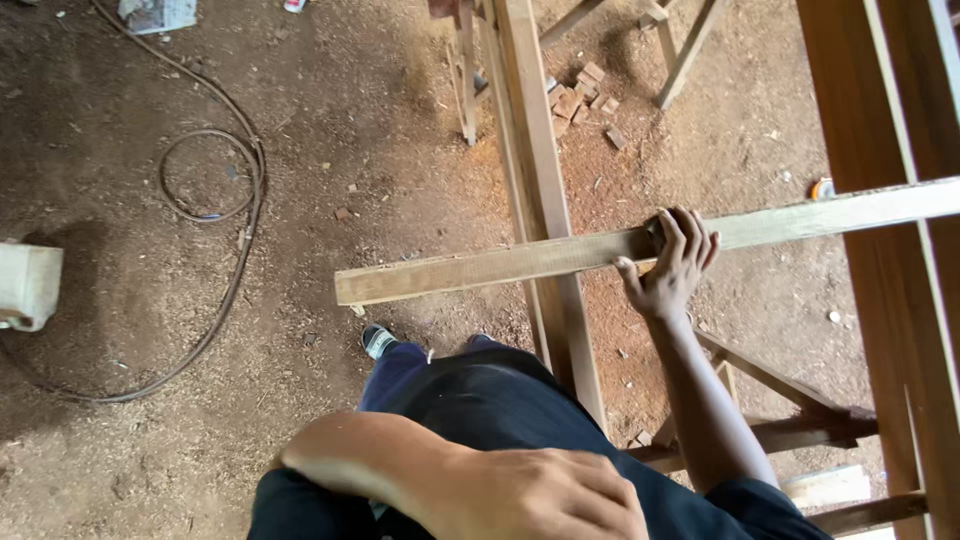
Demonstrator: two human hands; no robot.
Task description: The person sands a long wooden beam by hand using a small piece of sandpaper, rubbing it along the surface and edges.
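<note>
light: soft daylight, brighter right | shadows: faint | focus: sharp | edges: wide-angle bowing

Two hands show: the right hand [672, 262] at about three o'clock and the left hand [530, 495] at six. One long wooden plank [480, 268] crosses the middle. One dark cable [232, 215] loops at nine o'clock. One shoe [377, 341] is near centre. Roughly eight small wood offcuts [580, 95] are piled at twelve o'clock.
</note>
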